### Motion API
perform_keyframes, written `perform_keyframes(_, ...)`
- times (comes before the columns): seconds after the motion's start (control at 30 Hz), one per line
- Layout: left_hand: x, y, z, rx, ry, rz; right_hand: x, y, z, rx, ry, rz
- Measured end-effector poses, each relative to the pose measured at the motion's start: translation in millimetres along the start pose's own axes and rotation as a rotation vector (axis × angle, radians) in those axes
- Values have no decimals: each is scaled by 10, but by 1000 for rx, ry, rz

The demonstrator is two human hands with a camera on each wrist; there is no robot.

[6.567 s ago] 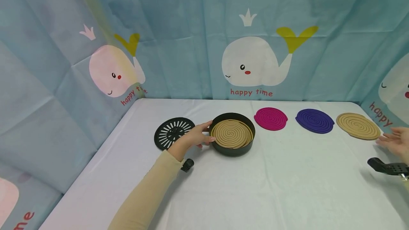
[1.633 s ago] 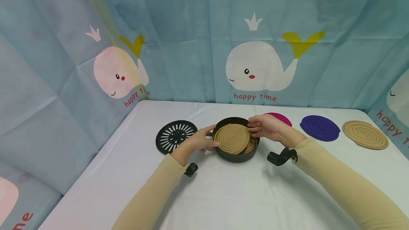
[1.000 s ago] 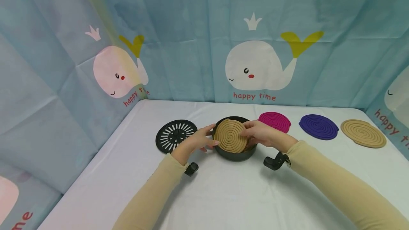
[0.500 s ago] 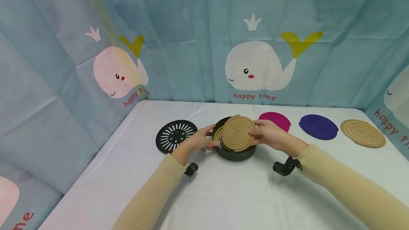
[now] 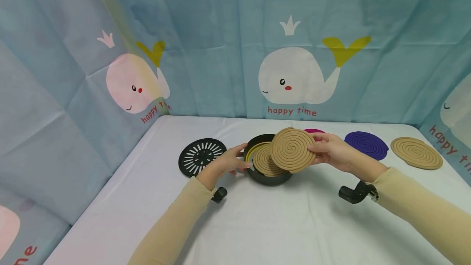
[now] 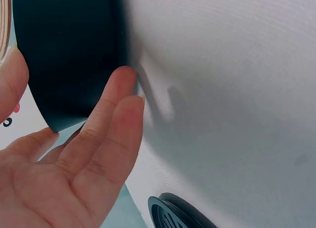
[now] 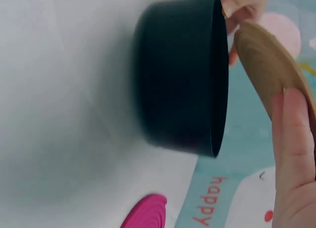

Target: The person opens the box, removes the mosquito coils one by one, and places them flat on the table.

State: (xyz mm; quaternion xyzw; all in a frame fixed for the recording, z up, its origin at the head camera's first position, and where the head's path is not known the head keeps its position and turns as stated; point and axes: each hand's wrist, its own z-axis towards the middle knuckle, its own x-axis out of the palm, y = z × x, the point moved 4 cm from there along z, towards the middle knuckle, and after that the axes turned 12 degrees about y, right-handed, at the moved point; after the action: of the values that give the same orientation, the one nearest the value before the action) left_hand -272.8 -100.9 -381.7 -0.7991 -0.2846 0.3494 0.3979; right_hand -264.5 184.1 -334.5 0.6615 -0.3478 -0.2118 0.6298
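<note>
A round black mosquito coil tin stands on the white table, its rim partly covered from above. My left hand holds its left side, the thumb at the rim and the fingers along the outer wall. Between thumb and fingers, my right hand pinches a tan mosquito coil by its right edge. That coil is lifted and tilted, over the tin's right side. Another tan coil lies inside the tin with a yellow band at its left. In the right wrist view, the lifted coil is apart from the rim.
A slotted black lid lies left of the tin, partly behind my left hand. To the right are a pink coil, mostly hidden by my right hand, a purple coil and a tan coil. Whale-printed curtains stand behind the table.
My right hand came in from the far right, took hold of the top tan coil and lifted it rightward, uncovering another coil beneath. My left hand stays on the tin.
</note>
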Motion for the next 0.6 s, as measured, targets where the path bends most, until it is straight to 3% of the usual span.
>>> perform_keyframes(0.33,-8,1,-4,-2,-3,10,-171,100,-212,-41,54,-1)
perform_keyframes(0.6,-10,2,-13,-15,-7,19,-373,74,-367,-17,8,-8)
